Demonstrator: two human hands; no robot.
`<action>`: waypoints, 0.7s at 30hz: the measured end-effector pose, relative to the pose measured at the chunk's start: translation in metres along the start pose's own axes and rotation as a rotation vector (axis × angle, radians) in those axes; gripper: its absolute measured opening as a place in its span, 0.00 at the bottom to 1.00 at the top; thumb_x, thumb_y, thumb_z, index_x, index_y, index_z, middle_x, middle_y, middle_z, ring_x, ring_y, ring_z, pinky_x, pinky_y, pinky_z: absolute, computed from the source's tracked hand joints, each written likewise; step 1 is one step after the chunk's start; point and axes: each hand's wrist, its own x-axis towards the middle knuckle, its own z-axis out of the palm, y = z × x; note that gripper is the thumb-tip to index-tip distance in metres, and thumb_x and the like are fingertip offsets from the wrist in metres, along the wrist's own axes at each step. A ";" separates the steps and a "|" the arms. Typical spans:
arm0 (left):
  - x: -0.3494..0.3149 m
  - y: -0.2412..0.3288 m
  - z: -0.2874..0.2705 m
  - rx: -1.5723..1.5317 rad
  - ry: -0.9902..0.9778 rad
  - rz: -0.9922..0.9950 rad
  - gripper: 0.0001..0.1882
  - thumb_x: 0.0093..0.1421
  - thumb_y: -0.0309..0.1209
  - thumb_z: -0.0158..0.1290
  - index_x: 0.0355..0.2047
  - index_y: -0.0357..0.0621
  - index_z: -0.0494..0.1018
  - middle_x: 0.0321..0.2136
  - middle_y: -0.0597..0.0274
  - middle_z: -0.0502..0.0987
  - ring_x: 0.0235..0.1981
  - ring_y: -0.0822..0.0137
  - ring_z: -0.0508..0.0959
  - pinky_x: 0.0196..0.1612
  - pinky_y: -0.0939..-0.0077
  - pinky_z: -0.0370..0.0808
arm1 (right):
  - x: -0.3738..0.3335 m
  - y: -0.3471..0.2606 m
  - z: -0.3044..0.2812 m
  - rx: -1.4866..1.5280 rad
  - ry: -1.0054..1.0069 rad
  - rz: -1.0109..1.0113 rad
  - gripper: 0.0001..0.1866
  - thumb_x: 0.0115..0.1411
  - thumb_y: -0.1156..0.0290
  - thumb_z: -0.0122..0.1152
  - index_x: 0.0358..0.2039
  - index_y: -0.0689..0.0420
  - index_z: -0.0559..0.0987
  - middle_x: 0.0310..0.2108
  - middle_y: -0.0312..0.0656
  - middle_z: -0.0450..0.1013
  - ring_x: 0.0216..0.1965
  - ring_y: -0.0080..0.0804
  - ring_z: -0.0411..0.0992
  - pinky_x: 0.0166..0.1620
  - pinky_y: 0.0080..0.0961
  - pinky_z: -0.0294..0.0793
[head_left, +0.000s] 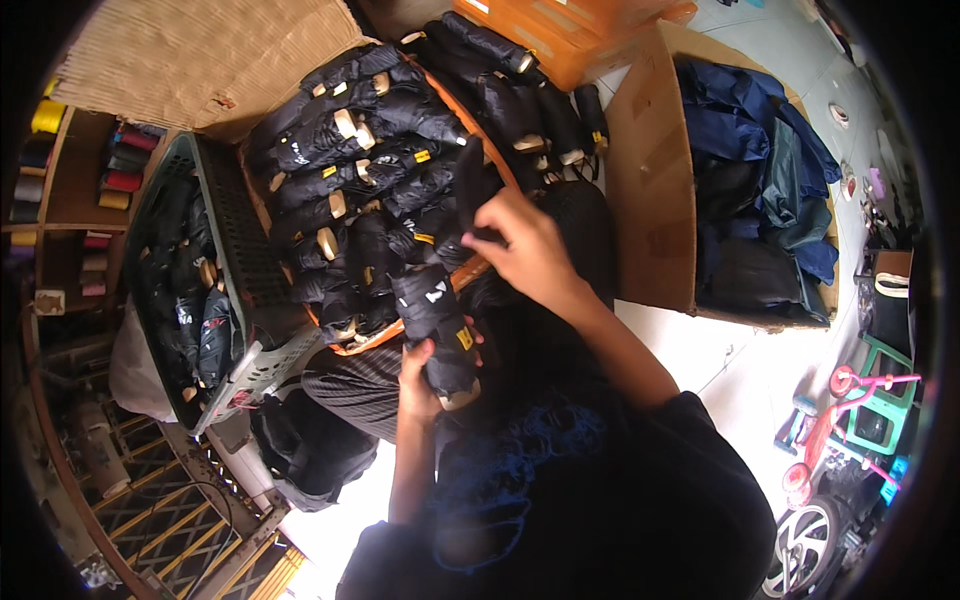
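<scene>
My left hand [416, 380] is wrapped around the lower part of a rolled black compact umbrella [432, 318] with a pale end and a yellow tag, tilted in front of my lap. Above it to the right, my right hand [525, 248] pinches a narrow piece of black cloth [472, 185], which looks like an umbrella sleeve and stands up from the fingers. Just beyond both hands, an orange-rimmed container [493, 155] is packed with rows of similar black umbrellas [330, 180], many with pale ends and yellow tags.
At the left stands a dark green basket [262, 262] with more umbrellas. Loose umbrellas [510, 110] lie behind the orange rim, near an orange crate [560, 40]. A cardboard box [650, 190] of navy cloth is at right. Thread shelves [70, 165] line the left; a pink ride-on toy [825, 430] stands right.
</scene>
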 end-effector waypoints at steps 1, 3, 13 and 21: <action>-0.004 -0.010 -0.020 -0.026 0.000 -0.035 0.35 0.55 0.48 0.56 0.51 0.27 0.67 0.42 0.43 0.76 0.35 0.56 0.81 0.37 0.66 0.81 | -0.004 0.002 0.012 0.028 -0.169 0.008 0.15 0.48 0.76 0.69 0.35 0.56 0.73 0.35 0.43 0.69 0.38 0.44 0.72 0.38 0.38 0.70; -0.012 -0.011 -0.030 0.005 -0.002 -0.060 0.36 0.55 0.51 0.54 0.53 0.29 0.66 0.43 0.45 0.76 0.39 0.56 0.79 0.38 0.65 0.80 | -0.014 0.004 0.017 -0.008 -0.316 -0.074 0.17 0.50 0.75 0.67 0.41 0.56 0.74 0.40 0.42 0.68 0.45 0.44 0.68 0.47 0.39 0.66; 0.003 -0.053 -0.005 0.687 0.170 0.356 0.33 0.65 0.41 0.47 0.65 0.37 0.54 0.56 0.48 0.63 0.57 0.53 0.66 0.59 0.62 0.64 | -0.088 -0.022 0.009 0.798 -0.316 0.596 0.30 0.63 0.65 0.61 0.62 0.61 0.63 0.53 0.43 0.69 0.53 0.28 0.68 0.55 0.26 0.68; 0.078 0.034 0.016 1.721 0.139 0.830 0.20 0.55 0.28 0.61 0.50 0.46 0.76 0.50 0.56 0.70 0.52 0.54 0.65 0.54 0.60 0.64 | -0.092 -0.003 -0.044 1.144 -0.155 1.059 0.30 0.65 0.57 0.56 0.61 0.55 0.58 0.37 0.47 0.72 0.35 0.37 0.77 0.38 0.38 0.81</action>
